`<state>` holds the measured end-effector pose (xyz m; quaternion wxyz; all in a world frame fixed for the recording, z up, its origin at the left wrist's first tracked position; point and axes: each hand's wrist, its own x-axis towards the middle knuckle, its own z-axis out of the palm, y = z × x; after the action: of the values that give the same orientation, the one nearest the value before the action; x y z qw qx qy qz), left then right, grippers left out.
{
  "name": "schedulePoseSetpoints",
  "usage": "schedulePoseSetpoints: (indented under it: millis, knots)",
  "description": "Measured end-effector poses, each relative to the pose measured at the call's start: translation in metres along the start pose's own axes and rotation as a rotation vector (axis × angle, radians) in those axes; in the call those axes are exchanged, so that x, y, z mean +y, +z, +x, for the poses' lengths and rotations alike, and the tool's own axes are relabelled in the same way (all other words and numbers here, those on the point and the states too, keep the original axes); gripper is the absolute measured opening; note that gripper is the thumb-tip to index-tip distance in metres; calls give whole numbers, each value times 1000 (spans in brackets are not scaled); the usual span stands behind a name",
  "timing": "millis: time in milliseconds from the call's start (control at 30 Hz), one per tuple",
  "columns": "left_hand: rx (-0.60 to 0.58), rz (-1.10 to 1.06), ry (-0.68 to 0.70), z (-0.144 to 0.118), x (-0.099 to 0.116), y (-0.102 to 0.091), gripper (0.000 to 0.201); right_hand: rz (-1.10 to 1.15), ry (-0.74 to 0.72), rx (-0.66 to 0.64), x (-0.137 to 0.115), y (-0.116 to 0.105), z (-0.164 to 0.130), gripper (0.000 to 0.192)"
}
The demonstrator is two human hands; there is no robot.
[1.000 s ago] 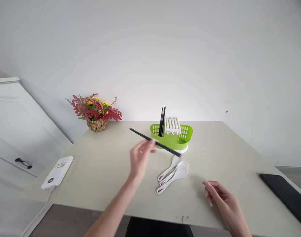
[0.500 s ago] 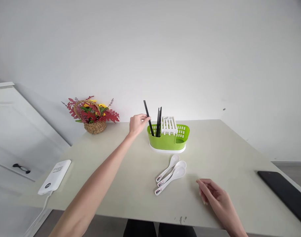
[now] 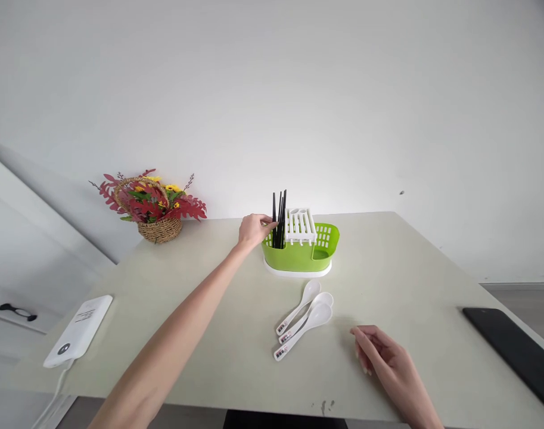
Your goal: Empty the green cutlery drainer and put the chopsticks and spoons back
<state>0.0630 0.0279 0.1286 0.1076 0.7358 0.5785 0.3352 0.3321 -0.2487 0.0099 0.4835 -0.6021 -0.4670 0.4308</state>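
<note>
My left hand [image 3: 255, 229] pinches black chopsticks [image 3: 274, 205] by their upper part, and they stand upright in the left compartment of a green utensil holder [image 3: 294, 260]. Several other black chopsticks [image 3: 283, 208] stand right beside them. A white slatted rack [image 3: 301, 226] sits across the middle of the holder; its right compartment has grid walls. In front of the holder lie three white spoons [image 3: 319, 314], handles towards me at the left. My right hand [image 3: 385, 363] rests on the table right of the spoons, fingers loosely curled and apart, with nothing in it.
A wicker basket of artificial flowers [image 3: 159, 230] stands at the back left against the wall. At the left edge is a white power bank [image 3: 81, 330] with a cable. A black phone [image 3: 510, 348] lies on the right side of the table [image 3: 388, 268].
The chopsticks in my left hand have gone down into the holder and from leaning to nearly upright, closer to the others. My right hand stays in place. The view has shifted slightly.
</note>
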Motion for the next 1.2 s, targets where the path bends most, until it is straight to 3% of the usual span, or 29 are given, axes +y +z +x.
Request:
schedulePoseSetpoints:
  millis: [133, 300, 467, 567, 733, 933, 1200]
  knots:
    - [87, 91, 75, 2, -3, 8, 34, -19, 0, -2, 0, 1, 0, 50]
    - [178, -13, 80, -3, -16, 4, 42, -55, -7, 7, 1, 3, 0, 54]
    - [322, -211, -188, -35, -67, 1, 48, -83, -12, -9, 5, 3, -2, 49]
    - [266, -219, -322, -70, -105, 2, 45, -117, -19, -12, 10, 3, -1, 47]
    - [181, -268, -330, -127, -144, -13, 44, -215, -14, -32, 16, 6, 11, 50]
    - [116, -256, -237, -160, -152, -35, 45, -301, 85, -85, 5, 13, 33, 59]
    - [103, -267, -206, -167, -150, -34, 39, -461, 34, -110, 1, 32, 39, 59]
